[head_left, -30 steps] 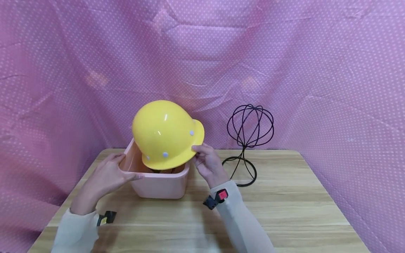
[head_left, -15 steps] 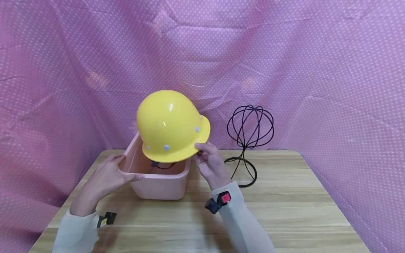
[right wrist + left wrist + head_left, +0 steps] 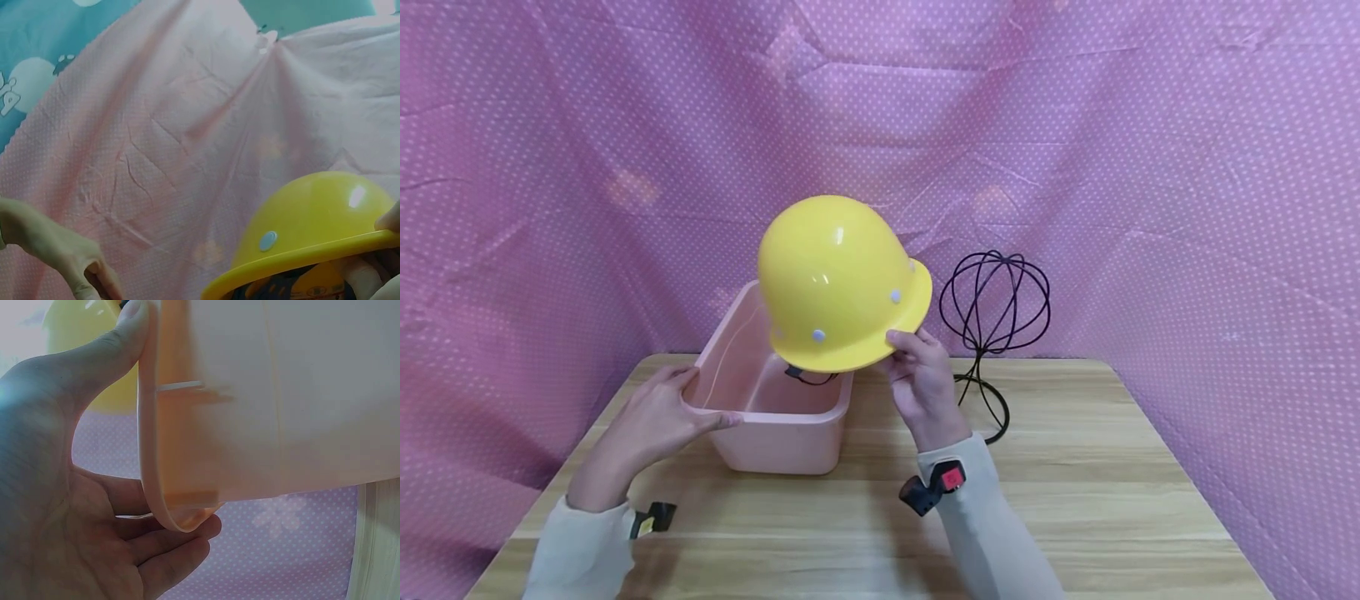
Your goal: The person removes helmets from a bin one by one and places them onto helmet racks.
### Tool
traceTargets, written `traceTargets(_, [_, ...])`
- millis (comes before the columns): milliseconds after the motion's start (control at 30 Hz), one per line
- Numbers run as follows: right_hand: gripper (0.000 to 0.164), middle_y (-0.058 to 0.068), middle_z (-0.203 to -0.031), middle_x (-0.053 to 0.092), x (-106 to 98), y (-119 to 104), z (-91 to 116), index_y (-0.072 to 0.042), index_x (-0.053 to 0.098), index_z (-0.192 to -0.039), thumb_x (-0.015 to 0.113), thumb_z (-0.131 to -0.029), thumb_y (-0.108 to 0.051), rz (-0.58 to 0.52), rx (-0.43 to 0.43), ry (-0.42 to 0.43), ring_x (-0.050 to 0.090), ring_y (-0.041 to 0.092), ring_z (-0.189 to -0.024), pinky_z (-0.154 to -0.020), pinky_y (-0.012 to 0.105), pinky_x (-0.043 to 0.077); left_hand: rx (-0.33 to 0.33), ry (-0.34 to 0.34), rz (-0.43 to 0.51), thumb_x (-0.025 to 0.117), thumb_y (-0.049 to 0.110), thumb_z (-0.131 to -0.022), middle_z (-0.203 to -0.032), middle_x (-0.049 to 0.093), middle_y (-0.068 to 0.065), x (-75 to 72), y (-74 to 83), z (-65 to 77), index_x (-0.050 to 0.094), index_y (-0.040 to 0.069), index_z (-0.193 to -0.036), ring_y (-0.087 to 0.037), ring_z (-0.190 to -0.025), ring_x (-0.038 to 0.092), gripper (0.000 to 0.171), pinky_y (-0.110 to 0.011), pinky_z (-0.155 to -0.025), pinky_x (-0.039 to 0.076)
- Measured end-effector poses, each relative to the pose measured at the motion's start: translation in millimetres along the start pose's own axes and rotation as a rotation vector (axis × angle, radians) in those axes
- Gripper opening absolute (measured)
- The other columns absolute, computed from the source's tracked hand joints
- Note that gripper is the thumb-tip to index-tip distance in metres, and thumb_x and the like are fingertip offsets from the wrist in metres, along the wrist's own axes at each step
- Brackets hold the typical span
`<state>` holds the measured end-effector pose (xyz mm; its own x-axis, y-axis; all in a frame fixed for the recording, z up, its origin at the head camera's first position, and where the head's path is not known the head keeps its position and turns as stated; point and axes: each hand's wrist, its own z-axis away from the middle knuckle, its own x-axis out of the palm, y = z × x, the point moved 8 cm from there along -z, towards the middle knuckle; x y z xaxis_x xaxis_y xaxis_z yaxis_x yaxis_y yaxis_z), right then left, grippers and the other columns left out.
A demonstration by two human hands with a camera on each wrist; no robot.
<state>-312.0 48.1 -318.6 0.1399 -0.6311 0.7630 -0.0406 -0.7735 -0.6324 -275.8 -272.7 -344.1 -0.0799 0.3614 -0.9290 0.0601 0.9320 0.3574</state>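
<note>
A yellow hard hat [image 3: 835,279] hangs tilted above the right part of a pink plastic bin [image 3: 782,446]. My right hand [image 3: 922,387] pinches its brim, thumb on top and fingers beneath. A dark strap [image 3: 808,377] dangles under the hat; in the right wrist view, part of the lining shows below the brim. My left hand [image 3: 651,421] grips the bin's near left corner. In the left wrist view, the left thumb [image 3: 115,353] lies along the rim and the fingers reach round the corner. Just right of the hat stands a black wire stand [image 3: 992,308] with a round cage top.
The bin stands on a wooden table [image 3: 1097,475] and its mouth faces up. A pink dotted curtain [image 3: 1150,167] hangs behind and at both sides of the table. The wire stand's ring base is partly hidden by my right hand and wrist.
My right hand has lifted the hard hat up and to the right, uncovering more of the bin's inside. My left hand has stayed on the bin's corner.
</note>
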Motion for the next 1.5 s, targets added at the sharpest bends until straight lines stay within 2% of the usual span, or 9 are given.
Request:
traceTargets(133, [0.032,0.001,-0.094,0.073,2,-10,2,-0.002,0.067,-0.117,0.053,-0.091,0.011,0.023,-0.027,0.006,0.069,0.009,-0.078,-0.079,0.024,0.061,-0.001,-0.006,0.01,0.065,0.084,-0.074,-0.156,0.032,-0.038,1.3,-0.6,0.5,0.034,-0.009,-0.153,-0.061,-0.138,0.034,0.126,-0.076,-0.108,0.034])
traceTargets(333, [0.036,0.003,-0.101,0.075,10,-25,5,0.001,0.063,-0.123,0.052,-0.091,0.012,0.036,-0.062,-0.03,0.07,0.01,-0.08,-0.08,0.023,0.061,0.007,0.004,0.019,0.066,0.083,-0.074,-0.155,0.033,-0.037,1.2,0.1,2.0,0.035,-0.01,-0.152,-0.06,-0.138,0.035,0.125,-0.075,-0.108,0.034])
traceTargets(433, [0.033,0.003,-0.099,0.074,14,-33,7,-0.001,0.066,-0.118,0.051,-0.091,0.012,0.037,-0.084,-0.038,0.069,0.009,-0.079,-0.078,0.023,0.061,0.009,0.003,0.02,0.066,0.083,-0.074,-0.155,0.033,-0.038,1.4,0.6,2.1,0.035,-0.01,-0.152,-0.061,-0.138,0.035,0.125,-0.075,-0.108,0.034])
traceTargets(600, [0.029,0.003,-0.089,0.073,20,-46,5,-0.005,0.072,-0.098,0.051,-0.091,0.013,0.043,-0.136,-0.033,0.069,0.009,-0.073,-0.072,0.022,0.06,0.019,0.01,0.026,0.067,0.082,-0.074,-0.154,0.033,-0.038,1.2,0.8,1.9,0.035,-0.01,-0.152,-0.061,-0.137,0.037,0.124,-0.074,-0.108,0.035])
traceTargets(833, [0.03,0.003,-0.093,0.074,25,-64,-2,-0.007,0.073,-0.1,0.052,-0.09,0.012,0.08,-0.179,-0.032,0.071,0.01,-0.077,-0.074,0.022,0.06,0.021,0.01,0.025,0.067,0.081,-0.075,-0.154,0.033,-0.039,3.2,0.4,2.4,0.035,-0.01,-0.152,-0.062,-0.137,0.037,0.124,-0.075,-0.107,0.035])
traceTargets(1033, [0.029,0.004,-0.1,0.075,24,-84,-3,-0.004,0.07,-0.108,0.052,-0.092,0.012,0.065,-0.198,-0.032,0.073,0.011,-0.082,-0.079,0.023,0.061,0.041,0.023,0.017,0.068,0.08,-0.076,-0.153,0.035,-0.039,1.5,3.0,0.9,0.036,-0.009,-0.152,-0.061,-0.136,0.039,0.121,-0.075,-0.106,0.037])
traceTargets(1167, [0.031,0.003,-0.095,0.076,23,-97,-5,-0.003,0.069,-0.108,0.048,-0.094,0.013,0.037,-0.222,-0.041,0.072,0.011,-0.082,-0.08,0.024,0.06,0.04,0.026,0.005,0.068,0.08,-0.076,-0.153,0.035,-0.039,-0.8,3.5,0.5,0.035,-0.009,-0.152,-0.061,-0.135,0.039,0.121,-0.075,-0.106,0.036])
traceTargets(1300, [0.031,0.003,-0.086,0.076,19,-108,-7,-0.003,0.07,-0.104,0.045,-0.094,0.013,-0.009,-0.242,-0.042,0.07,0.011,-0.075,-0.076,0.024,0.059,0.034,0.02,-0.006,0.067,0.081,-0.076,-0.153,0.035,-0.038,-1.7,3.8,0.4,0.035,-0.01,-0.152,-0.061,-0.135,0.039,0.122,-0.075,-0.107,0.036])
traceTargets(1500, [0.033,0.004,-0.086,0.075,9,-121,-12,-0.001,0.071,-0.104,0.043,-0.094,0.014,-0.048,-0.269,-0.025,0.071,0.012,-0.076,-0.078,0.025,0.06,0.028,0.018,0.015,0.067,0.08,-0.076,-0.153,0.034,-0.039,-1.9,2.8,1.8,0.034,-0.011,-0.152,-0.062,-0.135,0.039,0.122,-0.075,-0.107,0.035])
